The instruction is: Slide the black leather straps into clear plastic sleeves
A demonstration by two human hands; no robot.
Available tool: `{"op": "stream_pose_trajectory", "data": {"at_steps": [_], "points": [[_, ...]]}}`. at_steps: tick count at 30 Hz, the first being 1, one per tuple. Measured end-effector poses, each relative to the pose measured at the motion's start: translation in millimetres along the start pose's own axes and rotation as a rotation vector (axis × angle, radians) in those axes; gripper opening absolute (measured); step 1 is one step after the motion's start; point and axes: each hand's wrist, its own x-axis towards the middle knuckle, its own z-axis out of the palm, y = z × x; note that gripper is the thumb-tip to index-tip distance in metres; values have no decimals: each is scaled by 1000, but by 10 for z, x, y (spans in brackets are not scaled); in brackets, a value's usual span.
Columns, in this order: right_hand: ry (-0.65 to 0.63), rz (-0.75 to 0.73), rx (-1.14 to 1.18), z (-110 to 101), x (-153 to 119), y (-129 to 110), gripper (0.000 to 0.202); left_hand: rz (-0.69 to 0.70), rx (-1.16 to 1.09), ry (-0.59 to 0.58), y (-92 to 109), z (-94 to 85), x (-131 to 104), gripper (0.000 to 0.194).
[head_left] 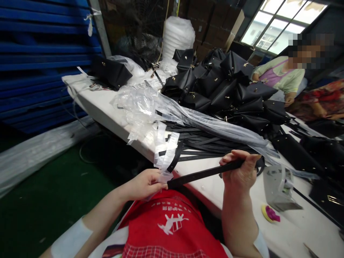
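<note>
A black strap (201,174) is stretched between my two hands, just above the red apron. My left hand (146,184) pinches its left end, where a piece of clear plastic film (166,176) also shows at the fingers. Around the strap's right part, the fingers of my right hand (240,168) are closed, near the table edge. White translucent strips (171,150) and a curved black strap end lie just beyond my left hand. A bundle of black straps (204,138) rests on the table behind, partly under long plastic sleeves (215,123).
Black bags (215,82) are heaped on the white table (102,111). At the right are a white container (279,184) and a yellow-and-pink roll (270,214). Two people (282,73) are across the table. Blue pallets (45,53) stand left.
</note>
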Motion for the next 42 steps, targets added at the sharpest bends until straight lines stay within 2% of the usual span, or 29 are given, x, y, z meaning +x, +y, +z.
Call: {"op": "stream_pose_trajectory", "data": {"at_steps": [11, 18, 27, 38, 42], "points": [[-53, -27, -67, 24, -23, 89, 51, 15, 16, -23, 118, -4, -13, 20], [-19, -40, -76, 28, -17, 61, 52, 13, 30, -85, 124, -26, -30, 29], [28, -58, -65, 4, -11, -4, 52, 5, -68, -69, 125, -45, -28, 32], [-62, -73, -78, -6, -45, 24, 50, 12, -96, -79, 135, -54, -39, 35], [-138, -6, -50, -34, -29, 70, 49, 2, -109, -57, 162, -30, -69, 41]]}}
